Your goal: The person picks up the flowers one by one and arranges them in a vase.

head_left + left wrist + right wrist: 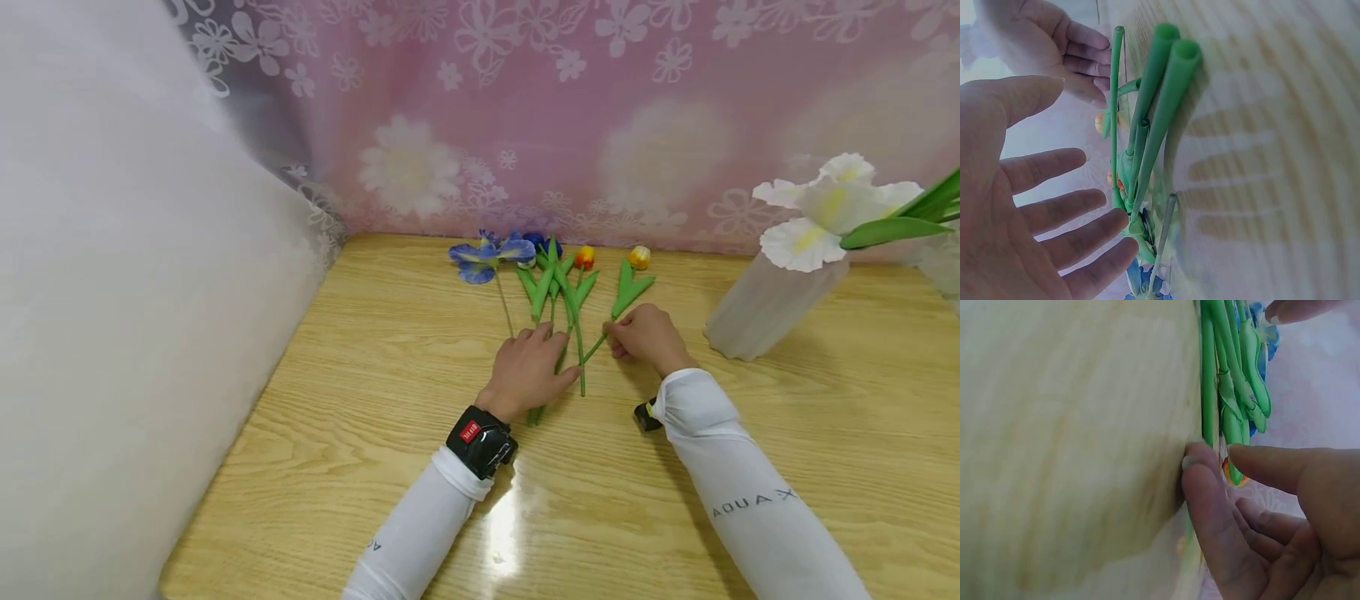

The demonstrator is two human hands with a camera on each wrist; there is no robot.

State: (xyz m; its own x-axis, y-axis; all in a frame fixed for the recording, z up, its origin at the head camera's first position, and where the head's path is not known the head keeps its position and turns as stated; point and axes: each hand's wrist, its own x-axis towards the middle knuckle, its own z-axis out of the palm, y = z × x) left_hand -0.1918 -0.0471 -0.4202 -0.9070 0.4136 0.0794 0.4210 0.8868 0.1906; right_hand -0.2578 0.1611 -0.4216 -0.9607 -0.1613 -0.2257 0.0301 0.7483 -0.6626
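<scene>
Pink cloth (525,125) across the back, white floral print. White sheet (127,292) at left, smooth. Bench (352,417): light yellowish wood grain, shiny, glare spot toward the front. Back edge meets the pink cloth; left edge runs diagonally along the white sheet. Wide stretch of wood between left edge and flowers; narrower gap between right hand and vase.

White sleeves (757,492) on both forearms, dark lettering. Vase (780,304) at right, whitish, ridged, holding a large white flower (832,208), ruffled petals with yellow streaks.

Left hand (528,367) palm down over the stems, fingers spread, grip loose, holding nothing; contact with stems can't be told. Right hand (648,333) fingers curled, grip pinching the stem of the yellow-orange tulip (640,257) below its leaves. Black wrist unit (483,442) on left wrist, red label.

Flowers lie near the bench's back edge, blooms rearward, stems toward the person. Blue iris (491,254) leftmost, broad wavy petals, thin stem. Green stems (1169,94) smooth, tubular, round cut ends. Red-orange tulip (585,257) bud-shaped, between the iris and the yellow-orange one; dark blue tulip (553,247) beside the iris, partly behind leaves.
</scene>
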